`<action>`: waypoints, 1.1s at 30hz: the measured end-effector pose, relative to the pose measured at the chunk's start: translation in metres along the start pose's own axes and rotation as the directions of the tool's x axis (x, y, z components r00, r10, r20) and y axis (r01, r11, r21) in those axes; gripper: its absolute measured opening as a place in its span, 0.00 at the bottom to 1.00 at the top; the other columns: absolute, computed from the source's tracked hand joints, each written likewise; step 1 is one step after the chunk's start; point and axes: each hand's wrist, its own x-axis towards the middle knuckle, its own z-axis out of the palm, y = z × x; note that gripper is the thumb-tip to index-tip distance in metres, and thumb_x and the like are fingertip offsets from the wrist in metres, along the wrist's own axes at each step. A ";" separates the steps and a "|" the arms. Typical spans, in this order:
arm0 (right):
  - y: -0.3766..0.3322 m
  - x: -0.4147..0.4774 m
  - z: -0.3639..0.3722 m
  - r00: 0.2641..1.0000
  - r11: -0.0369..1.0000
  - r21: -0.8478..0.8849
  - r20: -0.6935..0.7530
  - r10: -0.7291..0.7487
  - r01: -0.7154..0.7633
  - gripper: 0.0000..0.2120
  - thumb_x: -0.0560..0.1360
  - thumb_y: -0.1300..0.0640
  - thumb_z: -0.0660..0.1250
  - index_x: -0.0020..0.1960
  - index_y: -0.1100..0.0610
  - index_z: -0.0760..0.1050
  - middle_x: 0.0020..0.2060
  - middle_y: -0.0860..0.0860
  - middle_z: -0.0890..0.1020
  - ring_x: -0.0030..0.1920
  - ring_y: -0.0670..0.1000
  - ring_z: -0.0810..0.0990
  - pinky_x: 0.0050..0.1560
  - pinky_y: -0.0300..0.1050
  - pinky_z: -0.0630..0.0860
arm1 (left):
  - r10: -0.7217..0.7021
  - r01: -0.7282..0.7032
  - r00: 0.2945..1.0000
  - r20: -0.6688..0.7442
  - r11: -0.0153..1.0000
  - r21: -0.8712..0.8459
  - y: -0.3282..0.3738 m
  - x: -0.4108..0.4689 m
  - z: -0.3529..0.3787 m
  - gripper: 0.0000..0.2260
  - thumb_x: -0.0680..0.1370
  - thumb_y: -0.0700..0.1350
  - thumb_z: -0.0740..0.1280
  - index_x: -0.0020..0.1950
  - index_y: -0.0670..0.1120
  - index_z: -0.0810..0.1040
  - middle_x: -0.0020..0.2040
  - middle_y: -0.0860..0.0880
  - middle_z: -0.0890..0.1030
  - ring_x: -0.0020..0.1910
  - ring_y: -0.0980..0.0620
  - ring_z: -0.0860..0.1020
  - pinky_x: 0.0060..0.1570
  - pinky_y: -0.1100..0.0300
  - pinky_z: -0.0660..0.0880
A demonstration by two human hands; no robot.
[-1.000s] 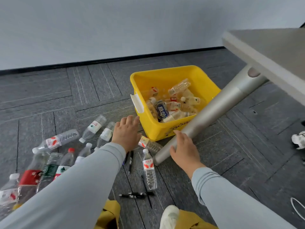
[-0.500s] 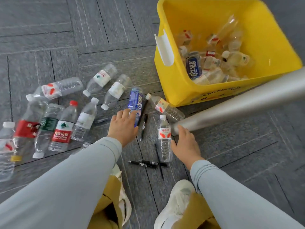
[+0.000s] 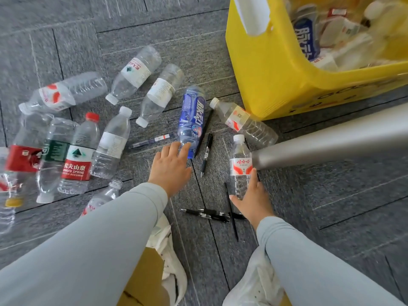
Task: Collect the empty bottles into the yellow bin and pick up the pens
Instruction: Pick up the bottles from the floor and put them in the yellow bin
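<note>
Left hand (image 3: pixel 170 171) reached blue bottle (image 3: pixel 193 115), fingers spread; right hand (image 3: pixel 254 199) grips clear bottle (image 3: pixel 239 164) beside leg (image 3: pixel 331 142)

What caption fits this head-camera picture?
Left hand reaches for the blue bottle, right hand grasps a clear bottle, beside the yellow bin.

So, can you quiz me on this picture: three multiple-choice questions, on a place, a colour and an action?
1. Where is the yellow bin from the blue bottle the left hand touches? A. left of it B. nearer the person C. right of it
2. What colour is the cap on the green-mountain bottle? A. white B. red C. blue
3. What is the right hand doing? A. gripping a clear bottle B. holding a pen C. lying flat
1 C, it fills the upper right; 2 B, the cap is red; 3 A, it wraps round the bottle.
</note>
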 end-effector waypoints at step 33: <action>-0.015 -0.039 -0.054 0.897 0.912 0.127 -0.273 -0.347 0.391 0.41 0.74 0.50 0.66 0.76 0.49 0.43 0.69 0.56 0.64 0.64 0.57 0.70 0.59 0.50 0.72 | 0.076 -0.074 0.996 -0.053 0.997 0.022 -0.006 0.026 -0.010 0.35 0.78 0.38 0.58 0.74 0.56 0.39 0.76 0.38 0.41 0.70 0.32 0.61 0.57 0.42 0.72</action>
